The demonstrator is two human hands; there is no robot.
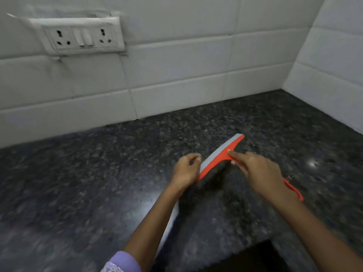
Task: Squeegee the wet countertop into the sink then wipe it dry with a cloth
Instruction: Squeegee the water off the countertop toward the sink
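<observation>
An orange squeegee (pixel 220 156) with a grey rubber blade rests blade-down on the dark speckled granite countertop (pixel 98 183), angled from lower left to upper right. My right hand (pixel 261 173) grips its handle, index finger stretched along the neck; the handle's orange tail sticks out behind my wrist. My left hand (pixel 186 169) is curled at the blade's lower left end, fingertips touching or very near it. No cloth and no sink basin is in view.
White tiled walls (pixel 176 65) meet in a corner at the back right. A double socket plate (pixel 82 36) is mounted on the wall at upper left. A dark opening (pixel 255 258) cuts into the counter's front edge at the bottom.
</observation>
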